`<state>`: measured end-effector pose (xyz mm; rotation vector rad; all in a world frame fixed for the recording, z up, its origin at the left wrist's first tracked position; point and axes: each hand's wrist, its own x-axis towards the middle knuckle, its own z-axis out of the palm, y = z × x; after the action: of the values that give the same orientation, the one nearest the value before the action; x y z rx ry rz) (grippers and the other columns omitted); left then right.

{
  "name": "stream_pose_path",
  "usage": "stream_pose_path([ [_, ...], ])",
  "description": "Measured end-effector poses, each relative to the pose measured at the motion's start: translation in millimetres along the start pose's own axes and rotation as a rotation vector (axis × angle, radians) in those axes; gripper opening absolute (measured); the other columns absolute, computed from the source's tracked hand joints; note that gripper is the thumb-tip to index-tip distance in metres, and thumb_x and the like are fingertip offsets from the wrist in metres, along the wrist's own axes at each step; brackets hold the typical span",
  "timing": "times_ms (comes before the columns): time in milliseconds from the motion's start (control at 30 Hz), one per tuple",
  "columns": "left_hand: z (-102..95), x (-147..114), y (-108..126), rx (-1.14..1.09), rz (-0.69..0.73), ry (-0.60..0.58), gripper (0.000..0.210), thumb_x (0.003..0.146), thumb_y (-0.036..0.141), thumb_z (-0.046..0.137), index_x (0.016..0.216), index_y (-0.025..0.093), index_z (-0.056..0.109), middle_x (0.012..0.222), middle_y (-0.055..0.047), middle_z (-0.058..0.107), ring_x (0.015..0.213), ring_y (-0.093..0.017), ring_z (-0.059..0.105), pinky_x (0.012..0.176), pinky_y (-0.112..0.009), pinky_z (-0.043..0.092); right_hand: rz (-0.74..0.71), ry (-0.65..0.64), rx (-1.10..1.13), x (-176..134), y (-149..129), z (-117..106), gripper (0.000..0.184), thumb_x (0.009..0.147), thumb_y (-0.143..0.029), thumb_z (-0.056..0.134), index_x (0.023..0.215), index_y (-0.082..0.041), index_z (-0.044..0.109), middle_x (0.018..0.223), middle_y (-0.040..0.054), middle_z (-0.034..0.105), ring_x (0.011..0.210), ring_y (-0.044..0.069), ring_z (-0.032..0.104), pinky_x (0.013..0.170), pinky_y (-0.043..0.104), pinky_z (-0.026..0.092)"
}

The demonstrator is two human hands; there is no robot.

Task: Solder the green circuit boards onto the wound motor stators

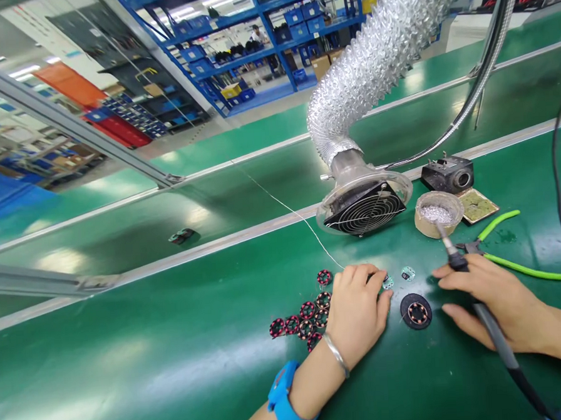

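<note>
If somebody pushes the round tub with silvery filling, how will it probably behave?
The tub looks low and wide, so it would probably slide rather than tip. Its silvery filling looks loose and might spill. Being round, it might roll if overturned.

- The left hand [358, 309] hides part of one small circuit board [388, 283] from me.
- I find the soldering iron [496, 336] blurred at its tip.
- The silver duct [376, 61] leaves my view above.

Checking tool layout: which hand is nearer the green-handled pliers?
Right. The right hand is close beside the green-handled pliers; the left hand is farther off, past the black disc.
</note>
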<state>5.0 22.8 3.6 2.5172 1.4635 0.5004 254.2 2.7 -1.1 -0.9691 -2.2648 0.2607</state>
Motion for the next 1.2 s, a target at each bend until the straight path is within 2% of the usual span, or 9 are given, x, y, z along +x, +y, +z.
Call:
stream_pose_path([
  [167,3.0,-3.9,-0.3,-0.105,-0.021,0.05,0.015,0.082,0.015,0.065,0.097,0.018,0.065,0.097,-0.005,0.07,0.094,-0.026,0.057,0.082,-0.044,0.038,-0.079,-0.197,0.058,17.1,-18.6,15.3,0.018,0.088,-0.019,0.049,0.106,-0.019,0.051,0.085,0.0063,0.058,0.075,0.022,0.048,0.065,0.035,0.04],
  [300,4.7,-6.9,-0.2,-0.174,0.027,0.137,0.016,0.083,0.007,0.058,0.094,0.019,0.062,0.089,-0.002,0.07,0.095,-0.024,0.059,0.088,-0.044,0.034,-0.107,-0.195,0.173,18.7,-14.5,23.6,0.017,0.09,-0.012,0.044,0.104,-0.02,0.05,0.081,0.0038,0.056,0.074,0.019,0.047,0.067,0.031,0.04],
  [433,-0.5,-11.4,3.4,-0.299,0.058,0.274,0.018,0.087,0.007,0.052,0.096,0.019,0.061,0.087,-0.002,0.069,0.084,-0.018,0.062,0.08,-0.036,0.042,-0.093,-0.152,0.294,13.7,-7.9,30.5,0.015,0.091,-0.01,0.046,0.102,-0.021,0.048,0.091,0.0052,0.061,0.079,0.017,0.053,0.071,0.029,0.045],
  [600,-11.8,-19.9,15.2,-0.449,-0.074,0.362,0.022,0.085,0.01,0.057,0.104,0.021,0.056,0.084,0.0,0.065,0.074,-0.013,0.063,0.068,-0.024,0.049,-0.111,-0.148,0.355,12.5,-4.2,29.4,0.011,0.093,-0.012,0.05,0.1,-0.021,0.049,0.095,0.0061,0.065,0.081,0.017,0.058,0.075,0.03,0.049],
  [733,-17.5,-21.4,28.2,-0.714,-0.245,0.154,0.023,0.083,0.015,0.06,0.103,0.021,0.05,0.076,0.003,0.063,0.064,-0.011,0.059,0.062,-0.022,0.048,-0.135,-0.061,0.344,17.5,-7.8,21.2,0.021,0.09,-0.018,0.056,0.109,-0.018,0.048,0.11,0.0131,0.064,0.098,0.021,0.061,0.083,0.034,0.051],
  [833,-17.6,-18.6,35.4,-0.942,-0.366,-0.05,0.029,0.082,0.019,0.061,0.106,0.021,0.045,0.072,0.004,0.06,0.054,-0.008,0.049,0.052,-0.019,0.041,-0.227,-0.006,0.371,23.7,-14.7,16.3,0.023,0.087,-0.007,0.051,0.107,-0.019,0.049,0.112,0.0126,0.064,0.098,0.02,0.061,0.085,0.036,0.049],
  [1000,-17.0,-15.8,36.2,-1.106,-0.447,-0.13,0.033,0.081,0.024,0.062,0.108,0.02,0.042,0.073,0.004,0.058,0.052,-0.008,0.044,0.051,-0.02,0.035,-0.269,-0.04,0.345,28.9,-19.7,13.3,0.026,0.089,-0.006,0.05,0.112,-0.019,0.052,0.103,0.0091,0.067,0.086,0.018,0.059,0.079,0.034,0.052],
  [1100,-19.0,-16.7,31.5,-1.013,-0.345,-0.085,0.028,0.084,0.026,0.057,0.109,0.02,0.046,0.079,0.0,0.061,0.06,-0.011,0.05,0.058,-0.025,0.042,-0.253,-0.031,0.326,26.6,-12.4,10.1,0.025,0.09,-0.008,0.051,0.112,-0.02,0.054,0.106,0.0087,0.067,0.089,0.017,0.061,0.082,0.033,0.053],
  [1200,-15.3,-15.5,26.0,-0.731,-0.034,0.053,0.033,0.077,0.023,0.06,0.11,0.019,0.055,0.095,-0.007,0.064,0.081,-0.019,0.056,0.073,-0.035,0.046,-0.151,0.072,0.273,24.3,0.1,4.8,0.025,0.09,-0.01,0.057,0.112,-0.022,0.053,0.109,0.0083,0.067,0.094,0.018,0.065,0.083,0.033,0.055],
])
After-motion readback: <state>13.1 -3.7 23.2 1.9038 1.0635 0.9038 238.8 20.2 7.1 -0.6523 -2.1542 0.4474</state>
